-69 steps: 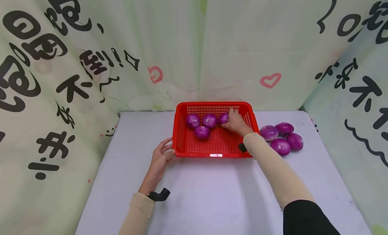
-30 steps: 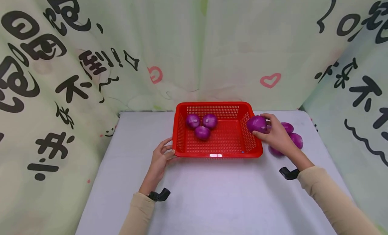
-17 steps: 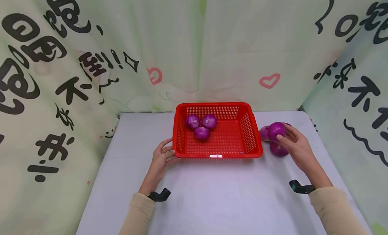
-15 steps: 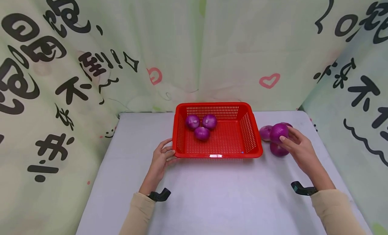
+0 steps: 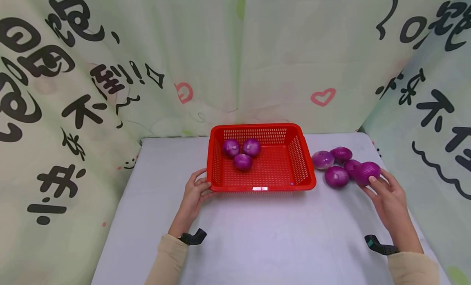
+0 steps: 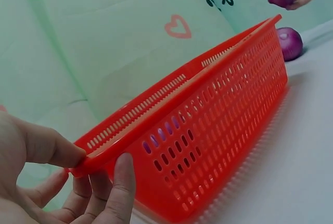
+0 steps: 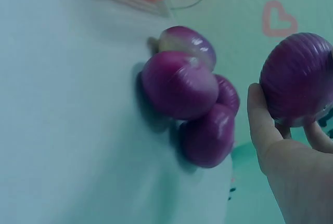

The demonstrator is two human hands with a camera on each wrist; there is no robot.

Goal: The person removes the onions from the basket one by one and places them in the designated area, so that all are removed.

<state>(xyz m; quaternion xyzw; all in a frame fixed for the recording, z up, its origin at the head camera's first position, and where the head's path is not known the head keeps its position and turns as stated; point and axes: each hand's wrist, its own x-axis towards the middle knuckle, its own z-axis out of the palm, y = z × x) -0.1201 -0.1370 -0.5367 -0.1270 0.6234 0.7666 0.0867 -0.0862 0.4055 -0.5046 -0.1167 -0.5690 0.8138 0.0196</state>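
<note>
My left hand [image 5: 194,194] grips the near left corner of a red plastic basket [image 5: 279,168]; the left wrist view shows the fingers pinching its rim [image 6: 130,139]. Inside the basket, toward its left, three red onions [image 5: 243,161] sit close together. On the right, my right hand [image 5: 391,201] holds another red onion [image 5: 368,173] between thumb and fingers. In the right wrist view this onion [image 7: 297,78] is raised off the table, apart from the others.
Several red onions [image 5: 336,177] lie clustered on the white table [image 5: 265,236], just right of the basket. A printed curtain [image 5: 279,64] hangs behind the table and along both sides.
My right hand took an onion out of the basket's right part and carried it rightward, over the table onions to their right side. My left hand has stayed at the basket corner.
</note>
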